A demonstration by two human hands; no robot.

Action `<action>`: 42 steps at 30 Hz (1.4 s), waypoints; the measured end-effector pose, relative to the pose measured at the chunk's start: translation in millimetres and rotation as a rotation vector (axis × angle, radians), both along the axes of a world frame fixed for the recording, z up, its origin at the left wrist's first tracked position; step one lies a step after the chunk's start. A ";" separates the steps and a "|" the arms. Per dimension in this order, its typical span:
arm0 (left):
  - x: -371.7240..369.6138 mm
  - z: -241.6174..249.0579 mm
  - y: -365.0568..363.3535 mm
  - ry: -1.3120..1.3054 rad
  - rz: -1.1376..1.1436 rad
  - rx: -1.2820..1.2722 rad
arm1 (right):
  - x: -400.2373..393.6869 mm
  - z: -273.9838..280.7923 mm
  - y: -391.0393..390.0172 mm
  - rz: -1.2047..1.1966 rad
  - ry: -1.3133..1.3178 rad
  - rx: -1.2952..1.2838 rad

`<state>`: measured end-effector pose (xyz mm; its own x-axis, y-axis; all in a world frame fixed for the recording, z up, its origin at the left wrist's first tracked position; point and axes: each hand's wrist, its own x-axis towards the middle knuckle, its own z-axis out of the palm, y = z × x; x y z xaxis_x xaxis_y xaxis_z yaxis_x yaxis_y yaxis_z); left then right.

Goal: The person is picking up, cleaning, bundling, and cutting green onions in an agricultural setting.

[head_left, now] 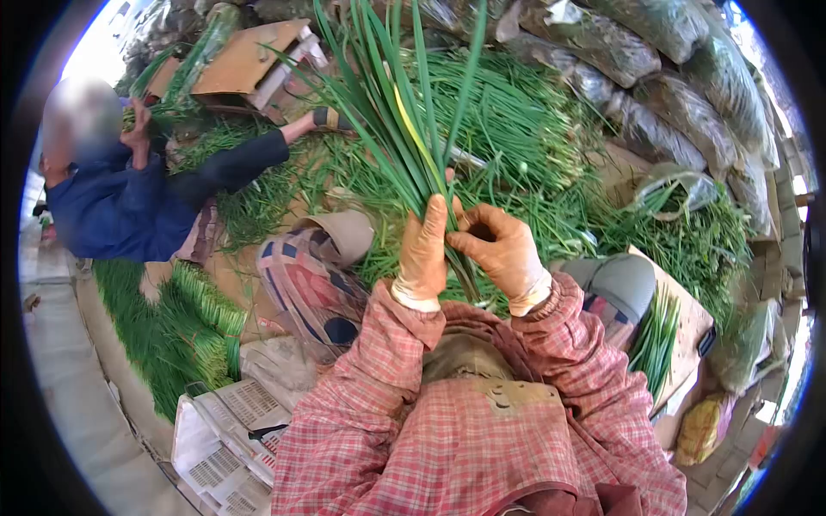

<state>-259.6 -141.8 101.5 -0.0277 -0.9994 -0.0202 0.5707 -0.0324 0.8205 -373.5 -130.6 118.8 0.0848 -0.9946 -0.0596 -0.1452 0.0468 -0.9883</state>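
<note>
My left hand [423, 249], in an orange-tan glove, is closed around a bunch of long, flat green leaves like garlic chives [411, 146]. The leaves fan upward, and one among them is yellow [406, 107]. Below the hand, the darker stem ends [463, 277] point down toward my lap. Gloved the same way, my right hand [501, 249] pinches thumb and forefinger together at the right side of the bunch, just under the left fingers. Exactly which leaf lies in that pinch is hidden.
Loose greens [508, 112] cover the floor ahead. Filled plastic bags [662, 112] are stacked at upper right. Another person [129, 198] sits at left beside tied bundles [202, 318]. A cardboard box [249, 64] stands behind. Greens lie on a board [684, 340] at my right; a white crate [228, 439] is at lower left.
</note>
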 end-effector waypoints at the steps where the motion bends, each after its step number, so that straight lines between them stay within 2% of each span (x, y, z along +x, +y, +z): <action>1: 2.5 -2.8 -1.4 0.003 0.019 -0.021 | 0.8 -1.5 -0.8 0.020 -0.141 0.062; 2: 7.4 -14.1 -3.1 0.043 -0.041 -0.044 | 1.7 -4.0 -2.5 0.001 -0.163 0.092; 3: 2.0 -12.3 -2.0 0.101 0.027 -0.046 | 2.1 -7.5 -4.4 -0.041 -0.224 0.086; 6: 0.2 -17.8 -4.3 0.105 0.031 0.028 | 3.4 -14.1 -3.4 -0.157 -0.349 0.044; 9: 13.7 -15.5 -14.3 0.295 -0.064 0.039 | -2.4 -21.3 4.8 -0.195 -0.700 -0.033; 11: 22.2 -15.4 -19.8 0.353 -0.033 0.072 | -18.4 -16.0 19.1 -0.121 -0.999 0.046; 14: 38.5 -27.4 -29.9 0.381 0.009 0.067 | -49.6 -6.8 45.6 -0.073 -0.962 0.050; 16: 48.5 -34.7 -33.8 0.374 0.043 0.050 | -71.5 -1.4 64.1 -0.187 -0.953 0.000; 18: 58.7 -44.5 -35.7 0.333 0.051 0.051 | -105.8 -10.9 74.5 -0.146 -0.837 -0.056; 19: 62.5 -50.7 -36.3 0.259 0.070 0.041 | -127.0 -19.3 77.3 -0.089 -0.703 0.010; 21: 67.0 -53.5 -33.5 0.137 0.054 0.017 | -160.8 -40.9 72.4 0.030 0.115 0.244; 23: 66.4 -52.6 -30.7 0.052 -0.001 -0.012 | -124.3 -9.4 57.3 0.050 1.417 0.071; 25: 61.6 -49.3 -27.9 -0.054 -0.088 -0.079 | -103.2 8.1 43.7 -0.044 1.029 -0.317; 26: 57.1 -47.3 -25.7 -0.091 -0.132 -0.075 | -79.1 38.4 35.5 0.026 0.934 -0.417; 27: 51.1 -45.2 -23.0 -0.132 -0.189 -0.071 | -57.6 69.0 29.7 0.171 0.912 -0.520; 28: 44.0 -42.5 -19.9 -0.239 -0.218 -0.016 | -48.3 65.1 21.8 0.323 0.919 -0.680; 30: 21.0 -17.7 -11.3 -0.339 -0.262 -0.005 | -31.5 66.7 19.2 0.367 1.112 -1.133; 31: 14.2 -3.7 -7.7 -0.434 -0.342 -0.018 | -26.6 66.2 12.9 0.378 1.112 -1.211; 33: -0.8 20.9 -1.7 -0.650 -0.563 -0.093 | -30.7 53.2 5.1 0.340 1.142 -1.225; 34: -6.6 31.9 0.8 -0.761 -0.709 -0.153 | -39.8 53.9 9.5 0.333 1.271 -1.154; 35: -11.5 42.8 1.4 -0.884 -0.876 -0.242 | -35.7 10.9 11.2 0.258 1.174 -1.073; 37: -32.5 63.2 6.7 -1.028 -1.240 -0.409 | -75.4 67.8 54.8 0.352 1.259 -0.888; 39: -63.4 73.3 18.8 -1.000 -1.599 -0.472 | -104.1 70.8 103.7 0.317 1.099 -0.594; 40: -81.1 82.3 25.6 -0.934 -1.782 -0.401 | -118.4 69.9 132.4 0.280 1.069 -0.459; 42: -115.5 65.0 34.4 -0.773 -1.901 -0.456 | -159.0 76.7 188.4 0.182 1.081 -0.206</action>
